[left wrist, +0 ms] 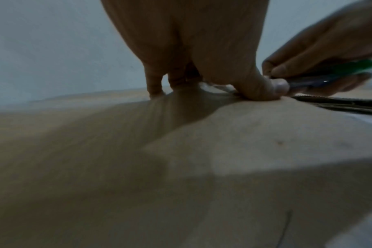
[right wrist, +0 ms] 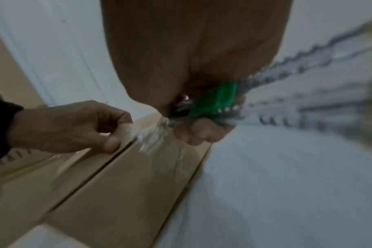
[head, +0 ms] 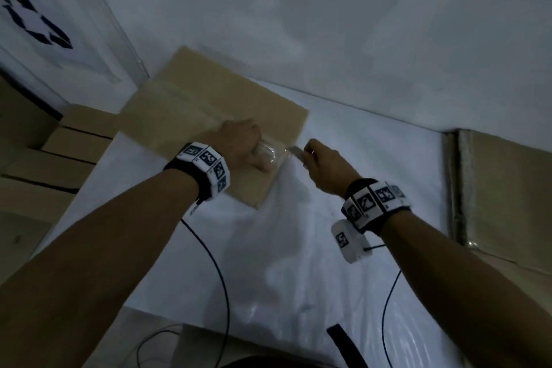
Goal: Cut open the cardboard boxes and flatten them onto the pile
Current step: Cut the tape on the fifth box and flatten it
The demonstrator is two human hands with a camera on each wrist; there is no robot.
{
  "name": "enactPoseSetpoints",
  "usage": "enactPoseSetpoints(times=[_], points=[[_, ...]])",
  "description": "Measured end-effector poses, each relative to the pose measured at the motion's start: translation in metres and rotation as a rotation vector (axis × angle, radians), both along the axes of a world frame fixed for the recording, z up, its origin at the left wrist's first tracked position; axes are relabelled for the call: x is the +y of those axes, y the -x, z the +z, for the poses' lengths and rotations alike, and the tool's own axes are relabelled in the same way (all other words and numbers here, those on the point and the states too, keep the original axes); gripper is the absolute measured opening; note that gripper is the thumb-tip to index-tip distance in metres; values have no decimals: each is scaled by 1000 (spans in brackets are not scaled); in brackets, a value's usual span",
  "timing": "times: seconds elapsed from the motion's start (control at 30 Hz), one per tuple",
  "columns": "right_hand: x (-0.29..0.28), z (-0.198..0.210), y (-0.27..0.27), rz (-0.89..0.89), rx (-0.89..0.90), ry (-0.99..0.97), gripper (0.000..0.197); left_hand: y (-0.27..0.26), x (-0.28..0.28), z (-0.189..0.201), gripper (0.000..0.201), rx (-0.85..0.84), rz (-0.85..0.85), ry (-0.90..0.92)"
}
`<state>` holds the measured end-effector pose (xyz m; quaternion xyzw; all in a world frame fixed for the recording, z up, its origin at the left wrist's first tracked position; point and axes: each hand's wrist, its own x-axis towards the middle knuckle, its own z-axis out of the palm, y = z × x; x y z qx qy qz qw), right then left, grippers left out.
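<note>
Head view shows a flat cardboard box (head: 191, 116) lying on the white table (head: 343, 164), its long axis running from the far left corner toward the near right, with a taped seam along that line. Stacked cardboard (head: 50, 146) sits off the table's left edge, and more folded cardboard (head: 507, 188) lies at the right. On the near right end of the box the left hand (head: 242, 146) presses down, fingers curled over a wrinkled strip of clear tape (head: 270, 154). Just right of it, the right hand (head: 325, 170) grips a knife (head: 297, 152), blade pointing left at the box's end.

Left wrist view adds what the head view hides: the left thumb (left wrist: 259, 90) pushes into the cardboard right beside the knife tip, other fingertips planted further back. Only the right wrist view shows the knife's green handle (right wrist: 214, 102) (blurred) inside the closed right hand, and the open slit (right wrist: 108, 161) between the box's two flaps.
</note>
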<state>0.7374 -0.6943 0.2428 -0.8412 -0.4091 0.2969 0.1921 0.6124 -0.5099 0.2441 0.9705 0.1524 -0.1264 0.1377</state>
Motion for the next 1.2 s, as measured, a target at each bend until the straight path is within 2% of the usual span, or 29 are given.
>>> enactPoseSetpoints(times=[0.13,0.23,0.27,0.4,0.5,0.63,0.73,0.8,0.9,1.03,1.1,1.2], points=[[-10,-19,17,-71,27,-91,28,1,1,-13,43,-110,63,161],[-5,-23,13,-242,-24,-255,27,7,-4,-29,31,-154,66,114],[-2,-22,11,-250,-31,-283,25,10,-5,-35,30,-178,64,92],[16,-19,5,-102,-69,-210,23,15,-6,-49,45,-247,66,70],[22,-20,4,-66,-4,-190,23,12,-4,-54,28,-253,99,108],[16,-18,-2,-32,127,-102,24,11,-5,-61,38,-257,64,134],[20,-22,-3,3,40,-77,22,9,-5,-63,37,-267,62,146],[23,-28,3,-40,-17,-113,21,8,-3,-63,44,-309,71,144],[21,-33,8,-53,42,-113,21,10,-6,-69,37,-393,83,186],[21,-15,-6,104,118,-38,20,14,-9,-76,31,-461,90,219],[26,-13,-8,141,87,-24,18,15,-9,-75,29,-488,88,222],[30,-28,4,30,-14,-119,22,14,-7,-75,29,-496,90,221]])
